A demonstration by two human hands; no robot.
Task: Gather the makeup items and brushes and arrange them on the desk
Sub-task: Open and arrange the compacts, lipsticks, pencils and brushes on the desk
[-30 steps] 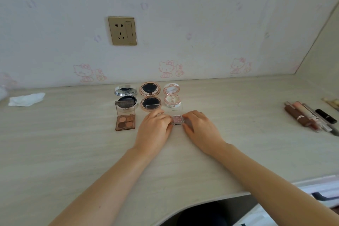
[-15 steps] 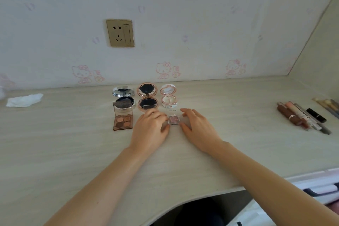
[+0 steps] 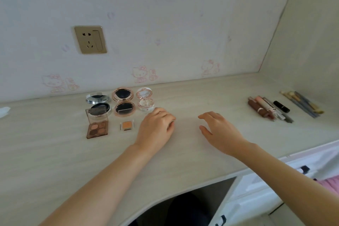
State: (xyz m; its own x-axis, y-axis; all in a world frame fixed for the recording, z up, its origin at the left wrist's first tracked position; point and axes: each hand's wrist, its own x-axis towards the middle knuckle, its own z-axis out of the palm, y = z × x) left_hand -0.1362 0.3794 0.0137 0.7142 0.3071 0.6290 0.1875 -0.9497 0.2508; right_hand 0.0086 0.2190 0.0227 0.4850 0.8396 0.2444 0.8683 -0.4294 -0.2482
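Observation:
Three open round compacts stand in a row near the wall: silver (image 3: 99, 104), rose-gold (image 3: 123, 103) and white-pink (image 3: 145, 102). In front of them lie a brown eyeshadow palette (image 3: 97, 124) with its lid up and a small orange pan (image 3: 126, 125). My left hand (image 3: 156, 126) rests on the desk just below the white-pink compact with its fingers curled down; whatever is under it is hidden. Further right, my right hand (image 3: 218, 128) hovers with spread, relaxed fingers and holds nothing. Lip tubes (image 3: 266, 109) and brushes (image 3: 302, 103) lie at the far right.
The light wood desk (image 3: 55, 152) meets a wall with a gold socket (image 3: 90, 39). A white tissue (image 3: 4, 111) lies at the far left edge. The desk's front edge curves inward over a dark gap (image 3: 183, 207), and white drawers (image 3: 275, 180) sit at the lower right.
My left hand slid right, uncovering the small orange pan and hiding the small pink pan that lay between both hands. My right hand let go and moved right. The view turned right.

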